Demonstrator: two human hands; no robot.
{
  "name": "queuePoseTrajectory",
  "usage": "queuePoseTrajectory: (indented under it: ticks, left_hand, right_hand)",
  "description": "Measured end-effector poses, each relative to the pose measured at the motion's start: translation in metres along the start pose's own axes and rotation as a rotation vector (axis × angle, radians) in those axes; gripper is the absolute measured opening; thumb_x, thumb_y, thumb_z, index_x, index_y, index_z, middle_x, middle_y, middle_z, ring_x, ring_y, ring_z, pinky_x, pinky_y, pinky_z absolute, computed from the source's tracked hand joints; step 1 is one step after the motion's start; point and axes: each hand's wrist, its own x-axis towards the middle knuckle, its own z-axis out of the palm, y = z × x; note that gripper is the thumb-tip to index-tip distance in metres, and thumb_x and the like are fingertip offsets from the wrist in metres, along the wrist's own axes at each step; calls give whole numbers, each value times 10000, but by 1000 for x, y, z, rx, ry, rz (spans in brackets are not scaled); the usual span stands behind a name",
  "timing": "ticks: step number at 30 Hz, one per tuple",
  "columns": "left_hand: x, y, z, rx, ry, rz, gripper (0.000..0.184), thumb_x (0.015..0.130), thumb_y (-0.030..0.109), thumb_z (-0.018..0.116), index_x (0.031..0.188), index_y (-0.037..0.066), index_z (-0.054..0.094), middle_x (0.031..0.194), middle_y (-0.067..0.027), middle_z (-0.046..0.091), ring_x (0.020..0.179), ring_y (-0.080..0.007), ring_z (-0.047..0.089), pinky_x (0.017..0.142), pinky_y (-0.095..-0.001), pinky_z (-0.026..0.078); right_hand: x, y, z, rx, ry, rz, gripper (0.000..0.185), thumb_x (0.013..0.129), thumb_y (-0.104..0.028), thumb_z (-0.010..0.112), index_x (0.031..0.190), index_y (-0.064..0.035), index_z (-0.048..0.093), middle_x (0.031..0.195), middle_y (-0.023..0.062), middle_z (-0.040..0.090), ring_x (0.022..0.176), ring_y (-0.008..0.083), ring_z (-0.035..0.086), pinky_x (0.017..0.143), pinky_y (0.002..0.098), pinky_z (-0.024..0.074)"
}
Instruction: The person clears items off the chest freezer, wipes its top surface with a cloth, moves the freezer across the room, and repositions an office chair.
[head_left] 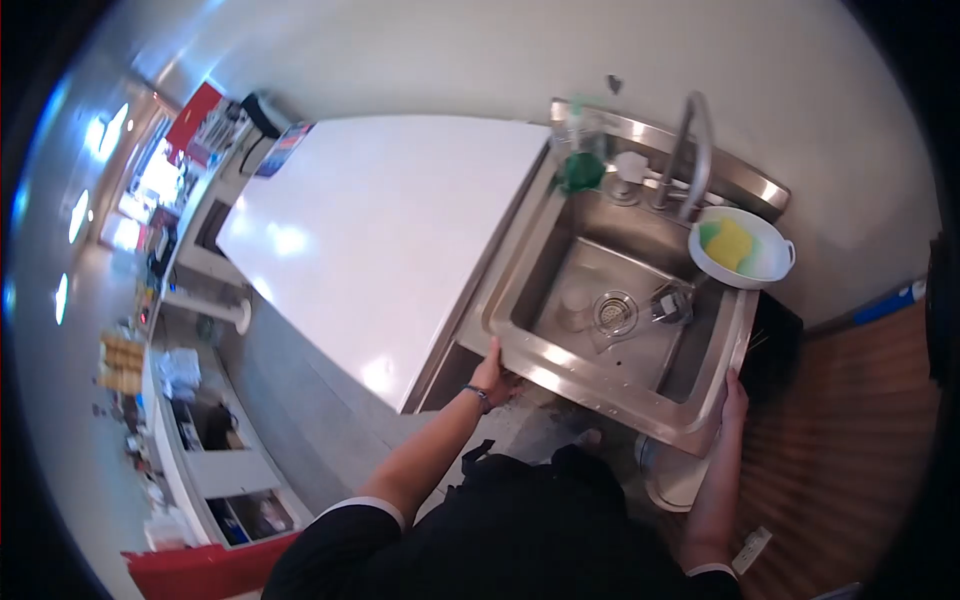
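A stainless steel sink (640,395) stands before me. My left hand (490,378) grips its front left edge, thumb on top and fingers curled beneath. On the right side, my right hand (735,404) is closed around the edge near the front corner, its fingers partly hidden. Clear, glass-like items (672,303) lie in the basin beside the drain (615,313); their kind is hard to make out. A white bowl (757,272) with a yellow sponge (729,243) rests on the back right corner.
Behind the basin stand a faucet (698,140), a soap pump (628,172) and a bottle of green liquid (582,172). A white countertop (390,220) adjoins on the left. A round white container (675,478) sits below the sink. A blue-handled tool (888,303) leans at right.
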Motion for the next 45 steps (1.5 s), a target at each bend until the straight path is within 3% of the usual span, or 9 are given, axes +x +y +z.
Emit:
queuePoseTrajectory:
  ticks: [3,7,12,18,27,34,39,42,45]
  left_hand:
    - [-32,-24,-29,203,-120,-53,647,778,556,374,1253,141,229,1215,-75,370,1050,-220,422,830,-435,350]
    - [-122,-43,-103,615,-398,-45,694,760,511,464,1270,111,217,1153,-79,440,983,-199,476,807,-335,372]
    - [-181,-51,-284,483,47,121,564,770,433,482,1205,96,358,1035,-33,519,855,-150,506,710,-302,402]
    - [-274,-18,-430,224,435,382,476,786,378,469,1173,112,393,971,-17,543,796,-124,508,655,-273,383]
    - [-293,-40,-518,-142,571,341,384,796,338,471,1114,126,438,977,-7,543,749,-97,510,670,-269,383]
    - [-240,20,-570,70,429,309,422,793,348,489,1125,93,432,924,-4,545,728,-81,500,630,-232,381]
    - [-200,47,-654,468,444,249,412,778,280,536,1094,27,456,938,-84,550,771,-157,523,719,-285,427]
    - [-195,56,-727,389,529,92,399,783,266,530,1096,30,454,941,-86,552,785,-152,522,686,-288,435]
    - [-205,47,-809,125,683,0,367,777,254,514,1070,37,472,899,-80,560,714,-162,536,566,-275,437]
  right_hand:
    - [-18,-14,3,-496,495,-355,561,742,-409,563,1110,-2,448,950,116,517,841,182,489,781,269,370]
    - [-110,-83,79,157,370,-785,251,817,-177,508,1000,-13,459,891,35,476,786,114,458,705,231,382]
    - [-232,-83,256,157,-308,-603,320,789,-201,537,1055,-61,429,872,28,473,745,81,456,624,200,402]
    - [-303,-55,373,4,-687,162,587,754,-563,411,1145,-125,381,1036,48,445,855,187,434,657,371,403]
    - [-323,-61,441,403,-503,20,571,805,-458,311,1178,-29,357,1171,91,426,1059,240,411,878,326,327]
    - [-301,-53,440,297,-222,26,596,828,-434,353,1203,28,322,1201,128,393,1057,254,406,905,301,295]
    - [-339,-90,454,-645,354,-310,470,826,-385,412,1103,-6,419,1055,178,493,911,299,496,802,339,376]
    - [-356,-127,483,-1109,545,-568,384,766,-121,507,1111,9,398,1092,183,450,1000,304,440,848,367,353]
    - [-303,-160,589,-517,393,-1060,435,725,-24,504,1136,-9,361,1101,138,425,989,268,423,848,338,351]
